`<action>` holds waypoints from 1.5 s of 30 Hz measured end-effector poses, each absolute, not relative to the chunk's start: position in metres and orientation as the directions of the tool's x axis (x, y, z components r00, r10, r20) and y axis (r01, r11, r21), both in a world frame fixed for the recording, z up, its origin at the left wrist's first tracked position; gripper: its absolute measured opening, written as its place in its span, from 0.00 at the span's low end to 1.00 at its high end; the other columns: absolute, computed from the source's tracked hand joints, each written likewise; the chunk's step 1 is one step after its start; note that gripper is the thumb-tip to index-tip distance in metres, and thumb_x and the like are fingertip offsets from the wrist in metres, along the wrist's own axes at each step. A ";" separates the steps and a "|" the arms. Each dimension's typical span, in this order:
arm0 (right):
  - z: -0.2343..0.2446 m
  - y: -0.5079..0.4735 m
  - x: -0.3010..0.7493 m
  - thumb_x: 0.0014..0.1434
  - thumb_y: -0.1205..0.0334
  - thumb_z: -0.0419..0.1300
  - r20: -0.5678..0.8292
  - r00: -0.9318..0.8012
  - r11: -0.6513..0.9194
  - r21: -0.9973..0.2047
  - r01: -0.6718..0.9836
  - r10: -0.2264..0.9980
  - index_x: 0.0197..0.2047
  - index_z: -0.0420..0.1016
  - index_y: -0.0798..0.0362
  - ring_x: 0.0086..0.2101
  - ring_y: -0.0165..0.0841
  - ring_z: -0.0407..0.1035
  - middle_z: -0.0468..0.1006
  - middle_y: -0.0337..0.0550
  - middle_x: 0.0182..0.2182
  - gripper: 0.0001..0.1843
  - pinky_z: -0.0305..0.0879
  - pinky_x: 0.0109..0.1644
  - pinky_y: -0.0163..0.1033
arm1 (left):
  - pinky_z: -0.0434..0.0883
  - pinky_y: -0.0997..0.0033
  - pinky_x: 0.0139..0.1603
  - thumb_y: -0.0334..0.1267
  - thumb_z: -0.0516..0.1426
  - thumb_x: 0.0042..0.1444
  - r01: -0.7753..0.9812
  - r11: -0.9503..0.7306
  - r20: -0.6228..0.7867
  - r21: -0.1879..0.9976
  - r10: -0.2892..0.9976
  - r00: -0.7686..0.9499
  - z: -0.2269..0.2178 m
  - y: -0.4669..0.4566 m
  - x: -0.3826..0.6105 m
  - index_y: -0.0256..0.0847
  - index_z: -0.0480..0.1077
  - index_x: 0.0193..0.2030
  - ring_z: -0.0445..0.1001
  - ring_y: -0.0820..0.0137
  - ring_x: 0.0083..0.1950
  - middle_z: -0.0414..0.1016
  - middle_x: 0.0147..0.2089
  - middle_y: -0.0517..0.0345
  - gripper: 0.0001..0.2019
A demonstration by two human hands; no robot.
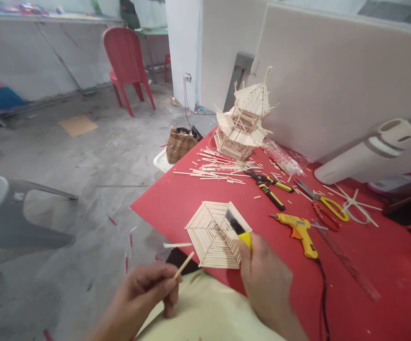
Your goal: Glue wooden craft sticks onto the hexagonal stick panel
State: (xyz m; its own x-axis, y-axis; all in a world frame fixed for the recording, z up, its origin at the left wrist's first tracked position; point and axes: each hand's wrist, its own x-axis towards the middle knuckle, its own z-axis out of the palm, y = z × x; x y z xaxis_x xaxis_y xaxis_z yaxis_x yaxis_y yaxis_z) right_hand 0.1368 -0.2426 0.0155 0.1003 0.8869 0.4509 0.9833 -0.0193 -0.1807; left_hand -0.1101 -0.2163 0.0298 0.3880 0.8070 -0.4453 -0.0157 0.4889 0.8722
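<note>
My left hand (pixel 155 289) pinches a short pale wooden stick (pixel 184 265) between thumb and fingers, at the table's near edge. A yellow-handled utility knife (pixel 244 239) is gripped in my right hand (pixel 264 277), its dark blade end pointing up and left over an octagonal panel of sticks (pixel 223 255). That panel lies flat on the red tabletop, its sticks laid in rings around the centre. Another pale stick (pixel 177 245) juts past the table edge, left of the panel. Whether the blade touches the panel, I cannot tell.
A yellow glue gun (pixel 299 232) with a black cord lies right of the panel. Beyond are black-and-yellow pliers (pixel 271 192), scissors (pixel 328 206), loose sticks (pixel 208 173) and a stick-built pagoda model (pixel 242 125). A white tumbler (pixel 354 158) leans at right; a grey stool (pixel 20 213) stands left.
</note>
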 end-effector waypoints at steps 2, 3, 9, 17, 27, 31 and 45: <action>0.016 -0.244 0.141 0.74 0.48 0.43 0.422 0.123 -0.037 -0.206 0.978 0.898 0.43 0.69 0.52 0.23 0.34 0.66 0.74 0.40 0.23 0.21 0.48 0.27 0.38 | 0.68 0.77 0.27 0.51 0.67 0.53 -0.015 0.473 -0.444 0.881 0.838 0.319 0.029 -0.216 -0.115 0.36 0.78 0.32 0.73 0.73 0.22 0.76 0.24 0.57 0.17; 0.017 -0.245 0.140 0.74 0.48 0.42 0.407 0.069 0.031 -0.233 0.972 0.911 0.44 0.68 0.52 0.24 0.34 0.67 0.75 0.41 0.25 0.20 0.50 0.28 0.37 | 0.70 0.76 0.29 0.51 0.67 0.53 -0.009 0.469 -0.444 0.883 0.843 0.303 0.029 -0.214 -0.115 0.36 0.78 0.32 0.74 0.73 0.23 0.77 0.25 0.57 0.17; 0.022 -0.243 0.122 0.74 0.50 0.42 0.366 -0.235 0.363 -0.332 0.871 0.900 0.42 0.68 0.51 0.28 0.33 0.67 0.75 0.39 0.29 0.19 0.53 0.32 0.36 | 0.73 0.73 0.30 0.52 0.67 0.53 -0.071 0.517 -0.463 0.853 0.812 0.354 0.030 -0.203 -0.103 0.36 0.76 0.35 0.76 0.70 0.25 0.78 0.28 0.56 0.18; 0.016 -0.240 0.120 0.74 0.49 0.41 0.358 -0.247 0.376 -0.355 0.856 0.900 0.41 0.68 0.52 0.28 0.33 0.63 0.73 0.39 0.29 0.20 0.49 0.33 0.36 | 0.72 0.73 0.33 0.49 0.64 0.58 -0.060 0.499 -0.431 0.864 0.796 0.425 0.023 -0.201 -0.094 0.35 0.75 0.32 0.77 0.70 0.28 0.78 0.30 0.55 0.16; 0.016 -0.246 0.119 0.74 0.49 0.42 0.416 -0.177 0.319 -0.303 0.898 0.892 0.42 0.67 0.51 0.28 0.34 0.62 0.72 0.39 0.28 0.19 0.49 0.35 0.39 | 0.63 0.78 0.23 0.53 0.62 0.58 0.023 0.422 -0.385 0.907 0.803 0.454 0.031 -0.201 -0.090 0.34 0.72 0.25 0.71 0.76 0.20 0.69 0.25 0.60 0.22; 0.014 -0.246 0.121 0.74 0.48 0.41 0.404 -0.165 0.296 -0.289 0.910 0.900 0.42 0.67 0.50 0.28 0.34 0.64 0.74 0.39 0.29 0.20 0.51 0.35 0.39 | 0.61 0.78 0.23 0.54 0.62 0.58 0.035 0.429 -0.398 0.903 0.799 0.450 0.030 -0.201 -0.090 0.34 0.72 0.25 0.68 0.78 0.19 0.67 0.24 0.61 0.22; 0.027 -0.239 0.129 0.74 0.47 0.39 0.297 -0.123 0.237 -0.386 0.892 0.947 0.41 0.68 0.49 0.26 0.33 0.67 0.75 0.37 0.27 0.22 0.51 0.31 0.36 | 0.66 0.75 0.31 0.50 0.60 0.61 0.056 0.372 -0.360 0.926 0.834 0.418 0.033 -0.195 -0.081 0.38 0.75 0.36 0.69 0.74 0.26 0.71 0.26 0.61 0.16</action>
State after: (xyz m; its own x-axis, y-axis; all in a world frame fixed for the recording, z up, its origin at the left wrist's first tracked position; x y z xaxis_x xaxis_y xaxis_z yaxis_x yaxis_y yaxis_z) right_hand 0.1292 -0.2387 0.0268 -0.1226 0.9469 0.2972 0.8919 0.2365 -0.3855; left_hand -0.0809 -0.1954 0.0327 0.4184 0.8337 -0.3604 0.0562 0.3723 0.9264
